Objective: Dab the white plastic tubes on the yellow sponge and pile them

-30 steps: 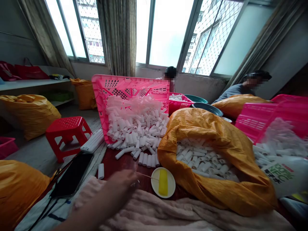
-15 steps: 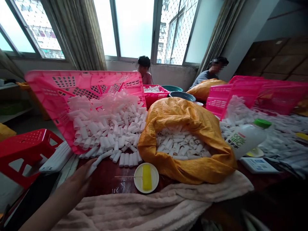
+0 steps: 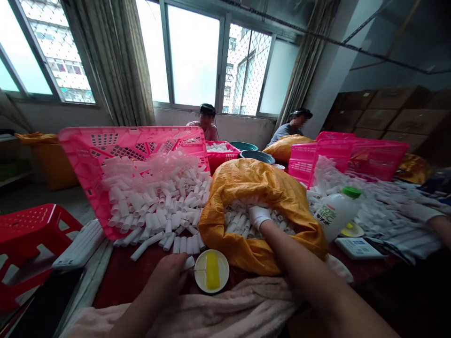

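My left hand point(image 3: 169, 270) is closed just left of a small white plate point(image 3: 198, 281), with a short white plastic tube point(image 3: 188, 264) at its fingertips. A thin stick point(image 3: 199, 270) runs from beside these fingers to a yellow block point(image 3: 212, 271) on the plate. In a white glove, my right hand point(image 3: 259, 216) reaches through the mouth of an orange woven sack point(image 3: 225, 256). Its fingers are down among white tubes point(image 3: 239, 223) and hidden from me.
A tilted pink crate point(image 3: 84, 164) spills white tubes point(image 3: 155, 206) onto the dark red table point(image 3: 120, 277). A towel point(image 3: 253, 300) lies along the front edge. A green-capped bottle point(image 3: 334, 213) stands right of the sack. Another person's gloved hand point(image 3: 419, 211) is at far right.
My left hand has moved right, from the tube pile to beside the plate. My right hand has come into view and entered the sack. The view has tilted up a little.
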The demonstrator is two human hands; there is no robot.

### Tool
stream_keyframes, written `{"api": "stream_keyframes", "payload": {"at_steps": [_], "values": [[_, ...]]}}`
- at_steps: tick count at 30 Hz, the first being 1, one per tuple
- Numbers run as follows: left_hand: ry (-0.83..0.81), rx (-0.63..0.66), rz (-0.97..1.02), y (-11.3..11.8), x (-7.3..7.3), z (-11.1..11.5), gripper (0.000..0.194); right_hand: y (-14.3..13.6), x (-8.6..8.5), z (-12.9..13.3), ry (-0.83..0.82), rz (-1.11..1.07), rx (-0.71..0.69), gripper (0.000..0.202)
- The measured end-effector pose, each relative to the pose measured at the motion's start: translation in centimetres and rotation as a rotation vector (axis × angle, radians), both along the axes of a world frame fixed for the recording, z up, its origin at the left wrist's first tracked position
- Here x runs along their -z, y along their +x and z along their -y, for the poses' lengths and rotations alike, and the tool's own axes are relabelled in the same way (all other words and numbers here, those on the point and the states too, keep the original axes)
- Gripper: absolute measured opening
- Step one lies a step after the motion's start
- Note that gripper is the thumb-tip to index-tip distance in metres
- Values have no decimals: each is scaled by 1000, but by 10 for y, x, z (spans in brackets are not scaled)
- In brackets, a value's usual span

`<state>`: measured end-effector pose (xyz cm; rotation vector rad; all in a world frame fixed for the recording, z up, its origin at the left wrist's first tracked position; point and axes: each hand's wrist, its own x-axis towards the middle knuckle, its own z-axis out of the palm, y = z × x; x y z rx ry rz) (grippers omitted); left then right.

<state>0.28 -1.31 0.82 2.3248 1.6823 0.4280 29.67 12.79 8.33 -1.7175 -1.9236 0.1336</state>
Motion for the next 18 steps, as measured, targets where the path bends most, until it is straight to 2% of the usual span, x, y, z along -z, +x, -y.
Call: {"api": "stream_keyframes", "payload": {"at_steps": [4, 6, 9, 11, 14, 16, 18], "values": [[-14, 15, 30, 4, 4, 3, 15, 0, -13, 15, -60, -11, 52, 26], [-32, 33, 41, 8, 4, 3, 14, -5, -9, 38, -84, -96, -37, 29], [-46, 48, 55, 13, 5, 3, 15, -21, 17, 80, -126, -366, -384, 33], [-45, 40, 45, 14, 7, 2, 16, -36, 41, 100, -120, -454, -538, 31], [-30, 15, -8, 16, 11, 0, 19, -54, 69, 105, -74, -394, -524, 25], [-25, 9, -38, 17, 13, -2, 20, -60, 79, 98, -56, -312, -480, 23], [-24, 13, -54, 18, 13, -3, 20, -63, 84, 91, -50, -234, -494, 22]]}}
